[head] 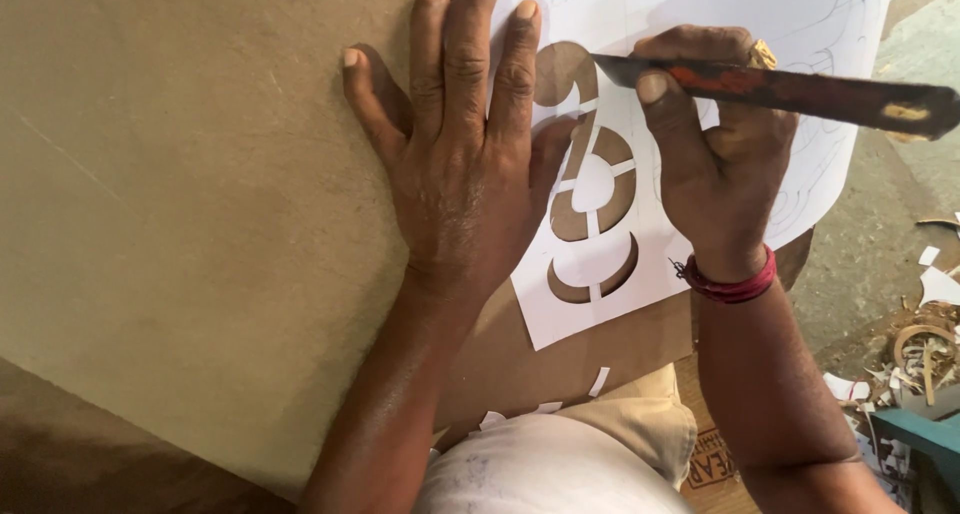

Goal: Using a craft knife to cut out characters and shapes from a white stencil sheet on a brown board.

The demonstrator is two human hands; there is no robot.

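My left hand (pixel 460 144) lies flat, fingers spread, pressing the left edge of a white paper stencil (pixel 650 264) onto a large brown board (pixel 200 204). The stencil has curved cut-out shapes showing the board through them. My right hand (pixel 710 164) grips a long dark knife with a red-marked handle (pixel 790 89), its tip touching the stencil near the top cut-out. A red band sits on my right wrist and a gold ring on one finger.
Paper scraps (pixel 600 379) lie at the board's lower edge by my knee in light cloth (pixel 560 464). To the right, the grey floor (pixel 860 254) holds white offcuts, wood shavings (pixel 920 349) and a teal object (pixel 925 439).
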